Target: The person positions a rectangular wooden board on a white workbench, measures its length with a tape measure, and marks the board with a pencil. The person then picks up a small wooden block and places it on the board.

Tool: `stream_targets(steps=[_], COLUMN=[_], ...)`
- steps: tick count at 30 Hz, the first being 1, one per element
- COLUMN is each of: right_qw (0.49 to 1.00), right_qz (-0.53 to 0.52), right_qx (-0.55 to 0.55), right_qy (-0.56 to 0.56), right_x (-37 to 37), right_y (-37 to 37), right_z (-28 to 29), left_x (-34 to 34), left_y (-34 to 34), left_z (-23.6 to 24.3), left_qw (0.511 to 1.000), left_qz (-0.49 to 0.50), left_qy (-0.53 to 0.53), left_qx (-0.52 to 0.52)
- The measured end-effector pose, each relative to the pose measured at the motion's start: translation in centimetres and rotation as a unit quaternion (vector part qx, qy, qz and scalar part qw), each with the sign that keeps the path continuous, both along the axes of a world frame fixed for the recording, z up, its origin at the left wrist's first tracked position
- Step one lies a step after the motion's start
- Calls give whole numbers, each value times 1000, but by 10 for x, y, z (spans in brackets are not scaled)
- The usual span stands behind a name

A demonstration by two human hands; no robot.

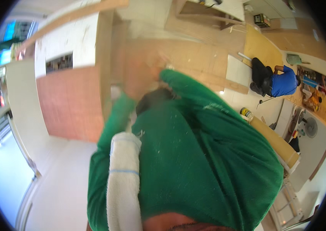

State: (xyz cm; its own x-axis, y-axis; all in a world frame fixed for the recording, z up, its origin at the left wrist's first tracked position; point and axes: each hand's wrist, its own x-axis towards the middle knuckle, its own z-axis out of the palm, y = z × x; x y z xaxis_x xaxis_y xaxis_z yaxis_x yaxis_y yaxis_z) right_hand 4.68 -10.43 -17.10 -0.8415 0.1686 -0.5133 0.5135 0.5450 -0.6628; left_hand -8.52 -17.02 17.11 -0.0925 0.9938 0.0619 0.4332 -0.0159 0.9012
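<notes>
Both of my hands are in front of my chest, close together and smeared by motion. My left hand comes out of a green sleeve, and my right hand is just to the right and slightly farther off. Their fingers do not show clearly, and I cannot make out anything held. Beyond them lies a light brown wooden panel. To the left of my left hand stands a box-like cabinet with white and reddish plywood faces. A white towel hangs down the left side of my green top.
At the right a person in a blue shirt crouches by a yellowish board. A fan, a jar and a long tan roll are nearer. A wooden frame stands at the back. A long wooden strip crosses the cabinet top.
</notes>
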Motion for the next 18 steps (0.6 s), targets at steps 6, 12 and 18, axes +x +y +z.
stream_targets(steps=[6,12,18], right_qw=[974,930,886], right_qz=[-222,-342,-463], right_qx=[14,-15,-20], right_qy=[43,135,4], right_x=[47,187,296], right_y=[83,193,224], right_z=[20,98,78], left_x=[121,5,39], left_y=[57,71,72], left_z=[13,18,56], left_qw=[939,928,881], left_qz=[-337,-132,-319], left_qy=[59,-246,-294], left_qx=[34,-247,-191])
